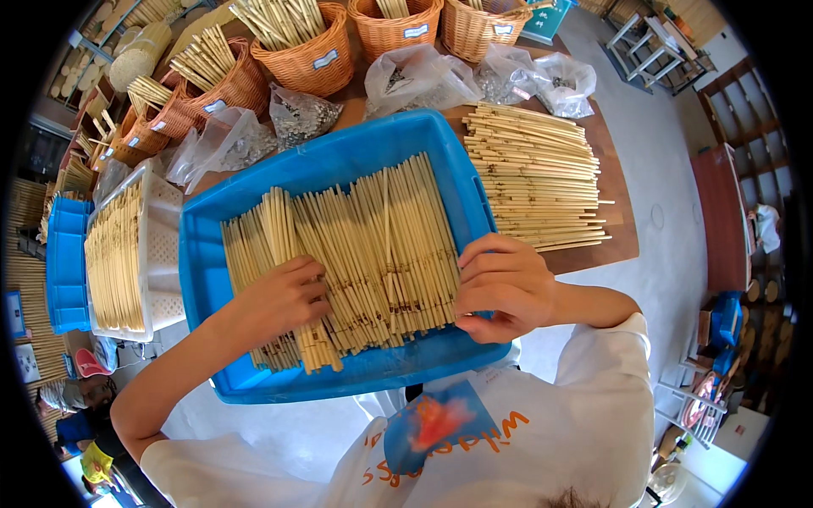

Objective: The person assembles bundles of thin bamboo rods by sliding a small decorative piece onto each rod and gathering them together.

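A blue plastic tray [339,388] in front of me holds a wide layer of thin bamboo sticks [389,245], lying side by side with their ends toward me. My left hand [286,292] is closed over a small bundle of bamboo sticks [279,216] that lies on top of the layer at the left. At the tray's right side, my right hand [506,286] has its fingers loosely bent and apart, with the fingertips beside the rightmost sticks. No stick shows in that hand, though its palm side is partly hidden.
More bamboo sticks [542,182] lie on the brown table [616,224] at the right. Wicker baskets [313,63] of sticks line the back, with clear plastic bags [415,76] of small parts before them. A white crate [165,245] of sticks stands left.
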Tool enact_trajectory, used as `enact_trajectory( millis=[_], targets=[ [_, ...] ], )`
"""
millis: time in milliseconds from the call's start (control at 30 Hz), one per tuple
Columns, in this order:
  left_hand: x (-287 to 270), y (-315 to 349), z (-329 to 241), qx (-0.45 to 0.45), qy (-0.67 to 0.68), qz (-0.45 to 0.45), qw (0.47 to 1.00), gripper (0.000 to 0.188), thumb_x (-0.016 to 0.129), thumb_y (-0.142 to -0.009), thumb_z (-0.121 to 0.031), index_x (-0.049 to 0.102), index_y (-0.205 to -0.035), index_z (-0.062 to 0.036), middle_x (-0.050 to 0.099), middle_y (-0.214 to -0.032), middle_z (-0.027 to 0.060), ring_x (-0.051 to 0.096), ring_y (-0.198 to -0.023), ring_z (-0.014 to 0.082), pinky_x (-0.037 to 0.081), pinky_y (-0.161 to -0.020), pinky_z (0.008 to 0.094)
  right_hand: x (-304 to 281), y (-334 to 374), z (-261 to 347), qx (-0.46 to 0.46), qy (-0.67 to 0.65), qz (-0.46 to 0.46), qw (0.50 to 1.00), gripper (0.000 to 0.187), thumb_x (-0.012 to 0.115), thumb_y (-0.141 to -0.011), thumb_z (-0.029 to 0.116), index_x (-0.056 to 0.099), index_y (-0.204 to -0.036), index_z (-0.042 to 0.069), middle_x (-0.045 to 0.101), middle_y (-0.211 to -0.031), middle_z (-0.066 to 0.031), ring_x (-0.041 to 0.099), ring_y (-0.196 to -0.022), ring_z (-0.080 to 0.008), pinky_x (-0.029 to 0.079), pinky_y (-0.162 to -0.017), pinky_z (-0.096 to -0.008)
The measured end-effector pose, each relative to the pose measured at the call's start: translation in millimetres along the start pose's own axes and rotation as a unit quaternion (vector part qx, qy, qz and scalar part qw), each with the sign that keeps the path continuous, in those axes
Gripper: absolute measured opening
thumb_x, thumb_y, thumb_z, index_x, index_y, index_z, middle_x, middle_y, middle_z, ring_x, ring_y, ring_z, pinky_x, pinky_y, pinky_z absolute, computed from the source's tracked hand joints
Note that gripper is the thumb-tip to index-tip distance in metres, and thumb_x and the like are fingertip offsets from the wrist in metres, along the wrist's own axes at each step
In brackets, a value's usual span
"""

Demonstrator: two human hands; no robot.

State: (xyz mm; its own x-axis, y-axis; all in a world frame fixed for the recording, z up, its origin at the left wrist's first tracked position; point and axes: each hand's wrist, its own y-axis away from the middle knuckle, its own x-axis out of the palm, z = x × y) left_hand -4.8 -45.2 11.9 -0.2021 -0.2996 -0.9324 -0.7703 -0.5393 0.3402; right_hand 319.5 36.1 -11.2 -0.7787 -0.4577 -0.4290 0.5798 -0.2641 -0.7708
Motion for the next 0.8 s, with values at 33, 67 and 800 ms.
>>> enact_trajectory(
  millis=[33, 67, 800],
  targets=[
    [-3, 1, -2, -0.009, -0.022, -0.003, 1.0, 0.023, 0.068, -0.075, -0.006, 0.07, -0.098, -0.0071, 0.065, -0.114, 0.0109, 0.057, -0.119, 0.0282, 0.044, -0.11, 0.0398, 2, 1, -1, 0.01, -0.008, 0.0, 1.0, 0.014, 0.081, -0.077, 0.007, 0.068, -0.083, 0.004, 0.064, -0.071, -0.0053, 0.057, -0.06, -0.0229, 0.052, -0.067, -0.0343],
    [-8, 2, -4, -0.018, -0.043, -0.006, 0.999, 0.027, 0.068, -0.074, -0.005, 0.07, -0.101, -0.0072, 0.063, -0.12, 0.012, 0.056, -0.123, 0.0285, 0.042, -0.114, 0.0403, 2, 0, -2, 0.02, -0.015, -0.009, 1.0, 0.014, 0.08, -0.078, 0.007, 0.068, -0.084, 0.004, 0.065, -0.072, -0.0051, 0.057, -0.061, -0.0229, 0.052, -0.066, -0.0342],
    [22, -137, -6, 0.142, -0.039, -0.16, 0.976, 0.015, 0.066, -0.079, -0.016, 0.063, -0.091, -0.0074, 0.062, -0.093, 0.004, 0.06, -0.1, 0.0234, 0.05, -0.09, 0.0333, 6, 6, -6, 0.062, -0.043, -0.07, 0.995, 0.013, 0.08, -0.076, 0.005, 0.069, -0.084, 0.004, 0.065, -0.071, -0.0038, 0.057, -0.059, -0.0237, 0.049, -0.061, -0.0331]
  ],
)
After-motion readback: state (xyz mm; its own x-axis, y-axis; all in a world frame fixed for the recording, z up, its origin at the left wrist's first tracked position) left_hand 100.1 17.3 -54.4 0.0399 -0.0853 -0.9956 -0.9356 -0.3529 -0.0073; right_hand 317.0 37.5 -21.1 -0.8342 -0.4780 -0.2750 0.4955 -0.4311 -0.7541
